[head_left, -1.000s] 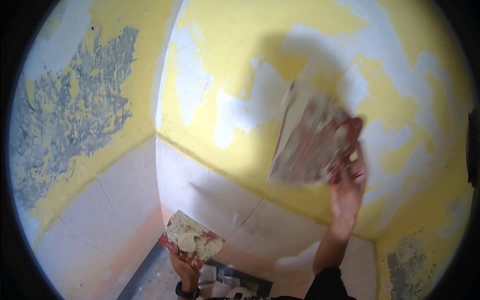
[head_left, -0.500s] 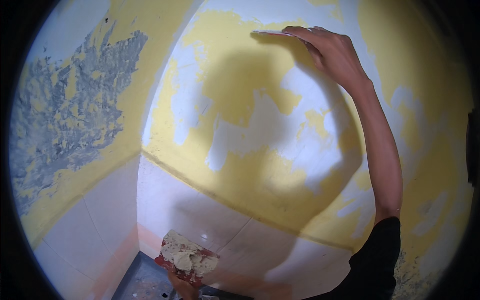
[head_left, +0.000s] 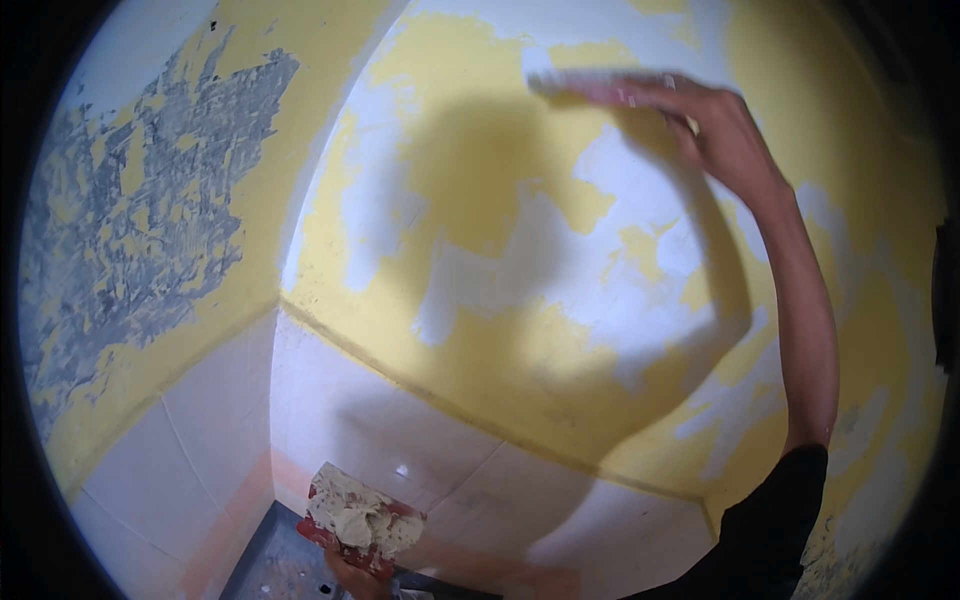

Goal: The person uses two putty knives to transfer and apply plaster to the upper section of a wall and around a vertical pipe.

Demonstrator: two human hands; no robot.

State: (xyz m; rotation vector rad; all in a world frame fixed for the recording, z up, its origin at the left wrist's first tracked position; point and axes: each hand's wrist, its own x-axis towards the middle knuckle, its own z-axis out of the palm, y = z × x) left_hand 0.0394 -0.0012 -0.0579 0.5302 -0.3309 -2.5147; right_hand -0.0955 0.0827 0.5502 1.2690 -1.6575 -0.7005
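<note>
High on the yellow wall (head_left: pixel 530 345), my right hand (head_left: pixel 722 135) is closed around a flat putty knife (head_left: pixel 590 88), its blade blurred by motion and held close to the surface. Patches of white putty cover parts of this wall around the tool. Low in the view, my left hand (head_left: pixel 352 578) grips a red plaster board (head_left: pixel 322 512) from below. A thick heap of off-white putty (head_left: pixel 362 526) lies on the board. The fingers under it are mostly hidden.
To the left, another wall meets this one in a corner; it bears a rough grey patch (head_left: pixel 150 200). Pale tiles (head_left: pixel 400 440) line the lower walls, with a narrow ledge above them. A blue-grey floor (head_left: pixel 275 565) shows at the bottom. My shadow falls across the wall.
My right hand has moved right and slightly down with the putty knife. A fresh white streak shows above the blade. The board in my left hand has shifted slightly left.
</note>
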